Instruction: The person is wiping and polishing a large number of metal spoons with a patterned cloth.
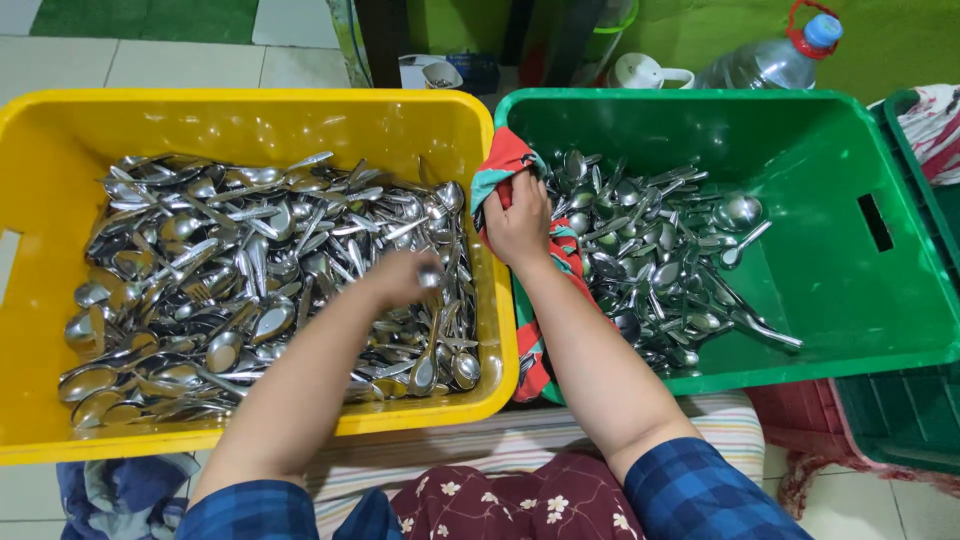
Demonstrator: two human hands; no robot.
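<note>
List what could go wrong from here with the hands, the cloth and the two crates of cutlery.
1. The left hand is blurred in motion over the yellow crate with a spoon; a loose grip might drop it back into the pile.
2. That pile includes forks, so tines may jab reaching fingers.
3. The right hand presses the red-and-green cloth on the green crate rim; the cloth hangs between the crates and could slip down.
</note>
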